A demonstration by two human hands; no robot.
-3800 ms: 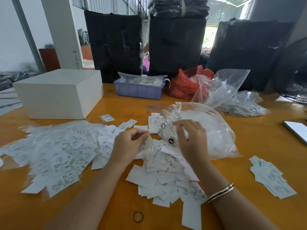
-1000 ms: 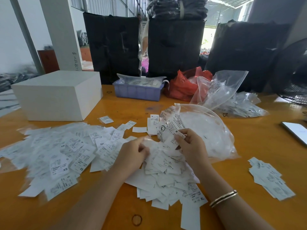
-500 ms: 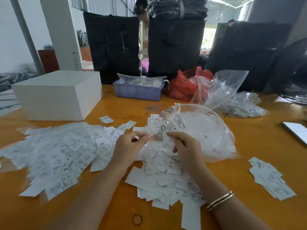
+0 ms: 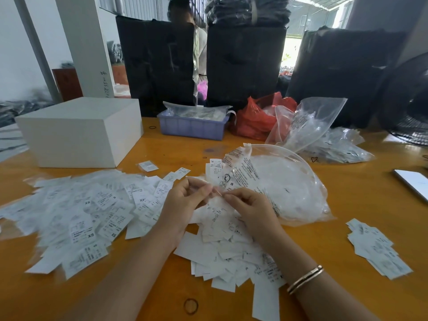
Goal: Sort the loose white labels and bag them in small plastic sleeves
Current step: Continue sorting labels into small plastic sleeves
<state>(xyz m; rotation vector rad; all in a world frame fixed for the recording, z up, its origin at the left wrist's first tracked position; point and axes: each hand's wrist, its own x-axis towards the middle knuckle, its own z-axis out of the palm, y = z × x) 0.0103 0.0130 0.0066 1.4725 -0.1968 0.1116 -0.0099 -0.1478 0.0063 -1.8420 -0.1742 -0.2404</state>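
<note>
White labels on orange table; lavender tray; red bag.

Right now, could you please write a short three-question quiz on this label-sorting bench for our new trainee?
1. True or false: the left hand and the right hand together pinch a small clear sleeve above the middle pile of labels.
2. Which wrist wears the bracelet?
3. The purple tray stands: A) left of the white box; B) between the white box and the red bag; C) beside the phone.

Key: 1 true; 2 right; 3 B.
</note>
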